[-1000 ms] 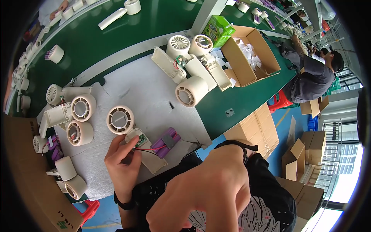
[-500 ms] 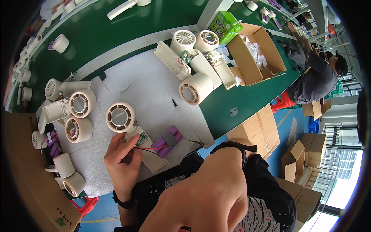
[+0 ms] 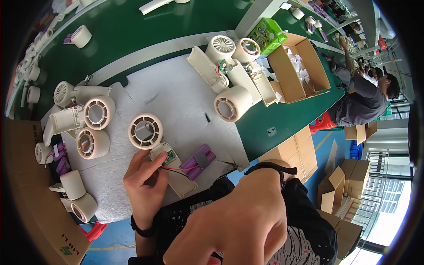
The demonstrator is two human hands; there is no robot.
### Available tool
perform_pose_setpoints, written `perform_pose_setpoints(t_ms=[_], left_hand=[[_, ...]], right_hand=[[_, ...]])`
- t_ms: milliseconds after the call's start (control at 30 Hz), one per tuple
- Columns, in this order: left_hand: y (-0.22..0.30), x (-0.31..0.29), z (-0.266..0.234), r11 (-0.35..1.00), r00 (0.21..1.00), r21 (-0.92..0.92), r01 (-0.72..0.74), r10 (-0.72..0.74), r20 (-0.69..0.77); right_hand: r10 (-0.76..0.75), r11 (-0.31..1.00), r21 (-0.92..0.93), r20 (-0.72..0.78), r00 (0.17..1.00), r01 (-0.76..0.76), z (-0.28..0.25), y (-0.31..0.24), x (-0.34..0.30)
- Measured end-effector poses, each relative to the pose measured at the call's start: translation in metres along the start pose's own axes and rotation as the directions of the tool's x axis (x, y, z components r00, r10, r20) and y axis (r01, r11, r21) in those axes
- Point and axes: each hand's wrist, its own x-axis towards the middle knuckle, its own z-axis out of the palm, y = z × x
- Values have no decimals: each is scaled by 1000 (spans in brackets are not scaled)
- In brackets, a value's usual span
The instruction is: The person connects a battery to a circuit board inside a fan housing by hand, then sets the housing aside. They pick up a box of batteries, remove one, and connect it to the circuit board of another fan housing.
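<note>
My left hand (image 3: 143, 183) pinches the handle shell of a cream handheld fan (image 3: 152, 139) lying on the white foam mat (image 3: 172, 104). A small green circuit board (image 3: 168, 157) sits in that open handle. Red and black wires run from it to a purple battery pack (image 3: 198, 161) beside the handle. My right hand (image 3: 238, 225) is raised close to the camera, fingers curled, large and blurred; whether it holds anything is hidden. A black band circles its wrist.
More cream fan bodies lie at the mat's left (image 3: 90, 128) and back right (image 3: 232, 84). An open cardboard box (image 3: 300, 66) with white slips and a green carton (image 3: 267, 35) stand at right. A seated person (image 3: 362, 99) works farther along the green bench.
The view has shifted a little, so everything sits slightly to the right. My left hand keeps its grip on the fan handle; my right hand stays raised near the camera.
</note>
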Motion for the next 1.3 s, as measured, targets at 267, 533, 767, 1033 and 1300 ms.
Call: perform_pose_setpoints(t_ms=[267,533,767,1033,1300], left_hand=[[-1,1,-3,999,1000,30,-14,14,-12],[2,4,-2,999,999,15,-38,37,35],[2,4,-1,999,999,4,-32,32,26],[-2,5,-2,996,997,50,-75,74,13],[-4,5,-3,992,994,75,-105,105,10]], right_hand=[[93,957,-287,197,976,-33,-32,-8,2],[-121,148,-931,-351,928,-333,-61,-32,-60],[-69,-331,-882,-332,941,-335,-82,-1,-75],[-37,-216,-883,-420,907,-417,-70,-10,-80],[14,382,-573,-781,624,-725,-66,-12,-79]])
